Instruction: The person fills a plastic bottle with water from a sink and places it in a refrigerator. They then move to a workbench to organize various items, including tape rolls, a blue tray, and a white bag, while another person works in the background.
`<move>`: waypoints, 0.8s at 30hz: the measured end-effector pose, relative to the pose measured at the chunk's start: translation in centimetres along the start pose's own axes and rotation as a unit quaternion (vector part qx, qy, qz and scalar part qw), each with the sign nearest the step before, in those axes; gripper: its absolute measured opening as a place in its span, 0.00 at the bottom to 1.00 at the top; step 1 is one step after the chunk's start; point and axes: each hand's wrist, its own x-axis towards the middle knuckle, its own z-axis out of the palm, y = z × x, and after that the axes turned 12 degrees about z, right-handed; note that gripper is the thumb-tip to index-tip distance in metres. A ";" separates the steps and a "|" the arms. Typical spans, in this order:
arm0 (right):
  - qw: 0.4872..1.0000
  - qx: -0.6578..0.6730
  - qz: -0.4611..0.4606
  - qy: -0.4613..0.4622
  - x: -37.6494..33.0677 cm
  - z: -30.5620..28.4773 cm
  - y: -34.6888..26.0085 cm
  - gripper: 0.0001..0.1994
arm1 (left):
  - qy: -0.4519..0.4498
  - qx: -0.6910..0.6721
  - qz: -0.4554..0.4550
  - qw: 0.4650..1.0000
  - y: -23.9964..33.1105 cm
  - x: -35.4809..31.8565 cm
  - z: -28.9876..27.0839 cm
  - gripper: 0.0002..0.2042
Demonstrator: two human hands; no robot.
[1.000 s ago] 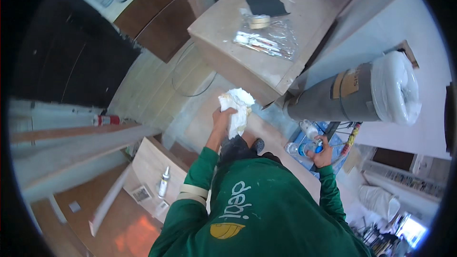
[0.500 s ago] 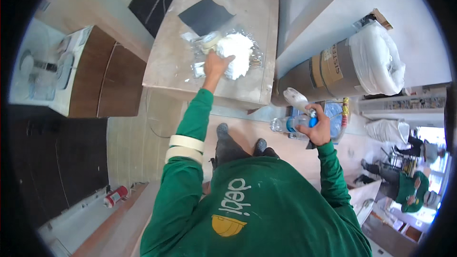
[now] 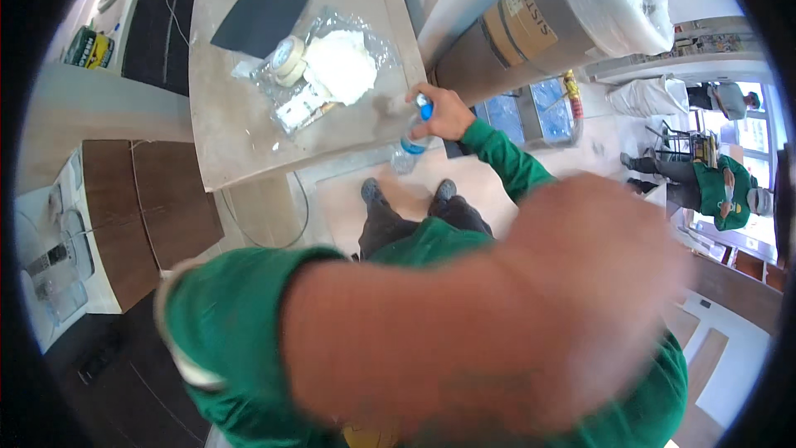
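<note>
At the near edge of the pale stone worktop [image 3: 249, 141], the person's right hand [image 3: 444, 112] is closed around the neck of a clear plastic bottle with a blue cap [image 3: 412, 137], held tilted just off the worktop's corner, above the floor. The left hand [image 3: 597, 282] is raised close to the camera and badly blurred; whether it is open or closed cannot be told, and nothing is seen in it.

Step in hand, as a judgement: the bottle is being carried to the worktop, where a crumpled white cloth [image 3: 342, 65] lies on a clear plastic bag [image 3: 365, 33]. Any next move calls for a steady grip on the bottle and a free left hand.

Other items on the worktop: a roll of cream masking tape [image 3: 288, 58] touching the bag, and a black square sheet [image 3: 259, 18] behind it. A large roll of grey material capped with white wrap [image 3: 547, 21] lies just right of the worktop, crowding the right arm. The raised left forearm blocks much of the view below. Another person in green [image 3: 717, 187] sits well apart, at the right.
</note>
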 end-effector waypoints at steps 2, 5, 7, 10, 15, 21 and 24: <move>0.999 0.002 -0.028 0.032 0.5 0.7 -0.3 0.31 | -0.010 0.029 0.017 0.999 1.7 0.7 -0.7 0.06; 0.998 0.025 -0.015 0.056 0.5 1.3 0.8 0.31 | -0.009 0.083 0.000 0.996 2.2 1.6 -1.1 0.05; 0.999 -0.002 -0.023 0.038 1.1 2.0 0.0 0.28 | 0.006 0.136 -0.049 0.989 2.4 1.4 -1.5 0.05; 0.999 0.029 -0.027 0.018 1.8 1.6 -1.8 0.35 | 0.035 0.235 -0.186 0.953 2.5 1.1 -2.6 0.05; 0.997 0.020 0.036 0.067 0.8 0.7 1.0 0.39 | 0.133 0.235 -0.288 0.919 -16.1 -4.9 -3.4 0.16; 0.998 0.050 -0.025 0.041 1.9 1.7 0.0 0.40 | 0.232 0.006 -0.378 0.896 -30.2 -14.5 6.6 0.30; 0.999 0.037 0.015 0.034 1.9 1.4 0.3 0.42 | 0.237 0.033 -0.305 0.922 -32.2 -10.9 10.1 0.30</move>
